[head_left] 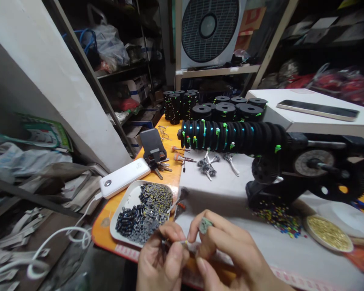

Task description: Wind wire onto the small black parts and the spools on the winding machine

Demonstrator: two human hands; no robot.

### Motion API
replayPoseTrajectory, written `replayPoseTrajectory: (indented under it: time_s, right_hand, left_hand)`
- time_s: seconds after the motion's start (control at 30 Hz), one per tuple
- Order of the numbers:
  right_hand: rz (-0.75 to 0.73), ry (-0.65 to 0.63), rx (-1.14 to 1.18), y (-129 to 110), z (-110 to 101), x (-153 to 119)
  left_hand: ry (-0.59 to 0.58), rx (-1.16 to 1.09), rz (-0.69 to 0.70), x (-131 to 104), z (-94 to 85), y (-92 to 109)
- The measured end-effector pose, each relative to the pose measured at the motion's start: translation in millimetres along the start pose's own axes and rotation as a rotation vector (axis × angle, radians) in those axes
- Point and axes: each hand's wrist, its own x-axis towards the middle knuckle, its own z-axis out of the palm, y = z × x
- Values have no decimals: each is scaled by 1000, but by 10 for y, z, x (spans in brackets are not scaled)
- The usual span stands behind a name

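My left hand pinches a small thin grey piece with a yellow tip at the table's front edge. Close on its right, my right hand has its fingers curled, with a grey-green lump held between them. Its index fingertip is by the yellow tip. Left of the hands, a white tray holds many small dark and grey cylindrical parts. Behind them stands a black ribbed roller with green, red and yellow bits on it.
A white power bank, keys and a dark phone-like holder lie at the left. Colored beads and a dish of gold bits are at the right. Black spools stand at the back.
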Motion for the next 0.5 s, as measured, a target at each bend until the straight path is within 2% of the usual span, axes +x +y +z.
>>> replayPoseTrajectory:
  time_s: [0.23,0.5]
  right_hand:
    - [0,8,-5,-5,-7,21]
    - [1,33,6,-42,-20,34]
  left_hand:
    - [25,63,77,-12,5,-49]
    - [36,249,256,10,-57,-108]
